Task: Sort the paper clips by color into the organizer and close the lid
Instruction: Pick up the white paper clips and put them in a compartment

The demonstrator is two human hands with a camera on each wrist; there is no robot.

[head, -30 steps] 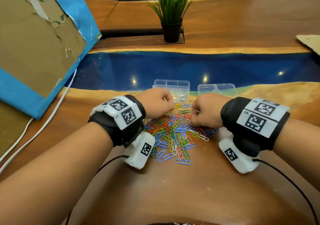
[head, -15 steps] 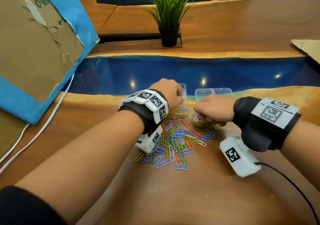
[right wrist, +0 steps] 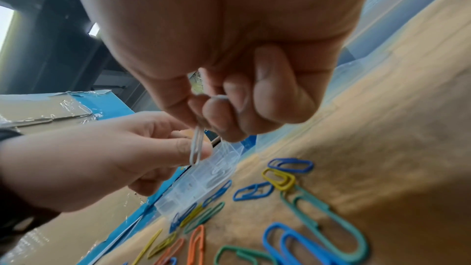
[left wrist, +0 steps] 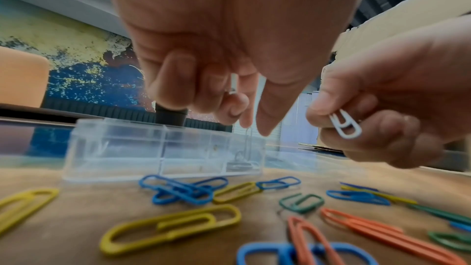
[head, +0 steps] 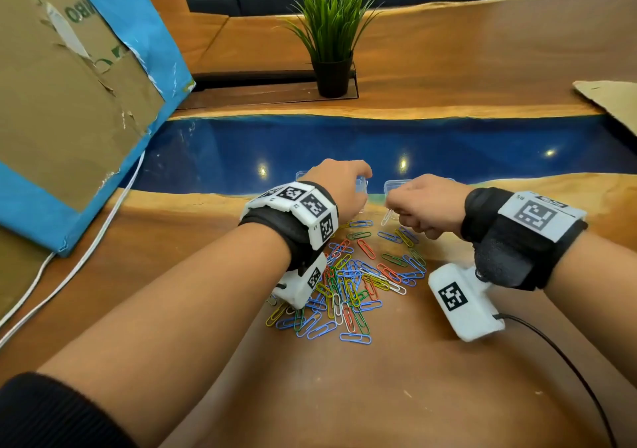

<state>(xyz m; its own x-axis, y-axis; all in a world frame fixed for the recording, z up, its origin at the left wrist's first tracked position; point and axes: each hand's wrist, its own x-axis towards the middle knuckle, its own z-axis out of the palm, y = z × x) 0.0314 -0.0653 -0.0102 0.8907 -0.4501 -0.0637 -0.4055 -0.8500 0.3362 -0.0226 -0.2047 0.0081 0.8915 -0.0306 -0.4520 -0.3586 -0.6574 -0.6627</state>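
Note:
A clear compartmented organizer (left wrist: 163, 148) stands beyond a pile of coloured paper clips (head: 351, 282); in the head view only its corner (head: 362, 185) shows past my left hand (head: 355, 180). That hand hovers over the right-end compartment, its curled fingers (left wrist: 229, 106) pinching a white clip (left wrist: 233, 85), with a thin clip hanging down into the compartment. Just to the right, my right hand (head: 396, 208) pinches another white paper clip (right wrist: 196, 146) between thumb and forefinger, above the table. The organizer's open lid (head: 393, 185) lies flat behind the right hand.
A potted plant (head: 332, 51) stands far back on the wooden table. A cardboard panel with blue edging (head: 79, 102) leans at the left, a white cable (head: 86, 251) running below it. Cardboard (head: 610, 102) lies at the far right. Bare wood lies near me.
Both hands rose from the pile and moved forward to the organizer. The left hand now covers it; the right carries a white clip up beside it.

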